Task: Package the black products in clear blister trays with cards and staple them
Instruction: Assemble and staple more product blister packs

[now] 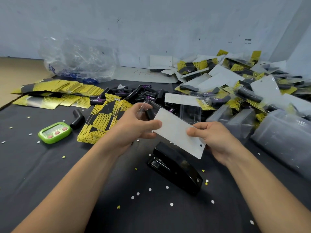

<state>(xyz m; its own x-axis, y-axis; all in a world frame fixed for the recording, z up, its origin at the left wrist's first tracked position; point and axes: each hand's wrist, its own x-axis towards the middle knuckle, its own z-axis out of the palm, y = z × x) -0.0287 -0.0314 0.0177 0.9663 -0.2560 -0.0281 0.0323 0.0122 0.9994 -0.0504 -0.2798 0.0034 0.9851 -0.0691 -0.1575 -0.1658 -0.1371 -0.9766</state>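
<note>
Here, above a black-covered table (50,165), a person holds one pack in the air with both hands. The left hand (134,125) grips the clear tray (144,109), which holds a black product (149,114), with the thumb on the white back of the card (176,132). The right hand (215,140) pinches the card's other end beside its punched hole. A stapler (175,167) lies just below. Loose products (143,94) and yellow card stacks (99,125) lie beyond, finished packs (235,84) at right, a green timer (54,132) at left.
</note>
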